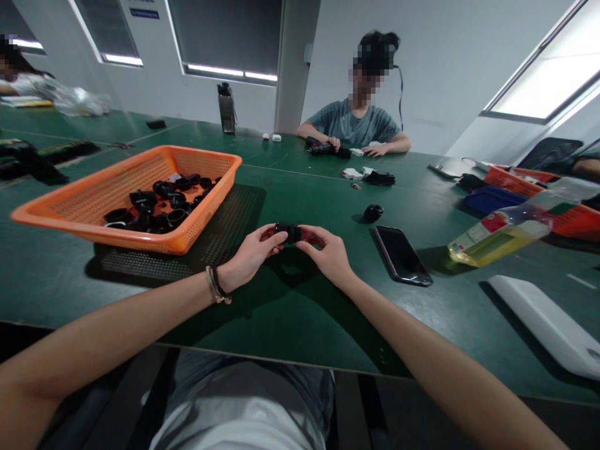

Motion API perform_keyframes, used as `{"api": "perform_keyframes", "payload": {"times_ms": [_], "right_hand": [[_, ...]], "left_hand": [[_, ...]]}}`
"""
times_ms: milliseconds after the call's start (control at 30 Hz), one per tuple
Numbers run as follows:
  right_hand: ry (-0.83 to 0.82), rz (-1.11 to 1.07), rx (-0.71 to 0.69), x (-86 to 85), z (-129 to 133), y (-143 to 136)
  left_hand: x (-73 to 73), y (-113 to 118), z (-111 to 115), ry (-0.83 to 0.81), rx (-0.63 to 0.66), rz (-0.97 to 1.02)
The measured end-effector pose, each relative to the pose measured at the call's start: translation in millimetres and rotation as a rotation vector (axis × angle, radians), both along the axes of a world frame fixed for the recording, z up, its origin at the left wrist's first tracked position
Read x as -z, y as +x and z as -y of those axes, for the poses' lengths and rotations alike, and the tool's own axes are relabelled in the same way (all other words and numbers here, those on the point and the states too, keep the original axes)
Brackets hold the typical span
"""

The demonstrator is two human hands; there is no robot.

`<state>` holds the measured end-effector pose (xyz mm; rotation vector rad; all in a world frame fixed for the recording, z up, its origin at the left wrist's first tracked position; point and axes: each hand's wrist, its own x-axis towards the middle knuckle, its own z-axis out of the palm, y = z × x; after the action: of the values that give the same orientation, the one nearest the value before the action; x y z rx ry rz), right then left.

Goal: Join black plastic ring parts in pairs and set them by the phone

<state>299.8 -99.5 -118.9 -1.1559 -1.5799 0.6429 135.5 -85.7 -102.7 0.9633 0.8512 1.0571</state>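
Between my two hands, just above the green table (309,312), is a small black ring-like part (288,232). My left hand (255,251) grips its left end with thumb and fingers. The right end is pinched by my right hand (327,251). To the left, an orange perforated basket (206,215) holds several black round parts (164,203). Another black part (374,213) lies alone on the table, to the right of and beyond my right hand. My fingers hide some of the held part.
Right of my hands lie a dark phone (403,255), a bottle of yellow liquid (501,234) and a white case (546,322). Across the table sits a person (359,122) with hands on dark items. A dark bottle (227,109) stands at the far edge.
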Motion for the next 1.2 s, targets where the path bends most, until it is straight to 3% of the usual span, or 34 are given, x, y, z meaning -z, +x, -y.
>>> {"api": "perform_keyframes", "payload": {"times_ms": [1200], "right_hand": [[-0.019,0.012,0.018,0.6,-0.2,-1.4]], "left_hand": [[-2.3,0.2,1.1,-0.003,-0.004,-0.006]]}}
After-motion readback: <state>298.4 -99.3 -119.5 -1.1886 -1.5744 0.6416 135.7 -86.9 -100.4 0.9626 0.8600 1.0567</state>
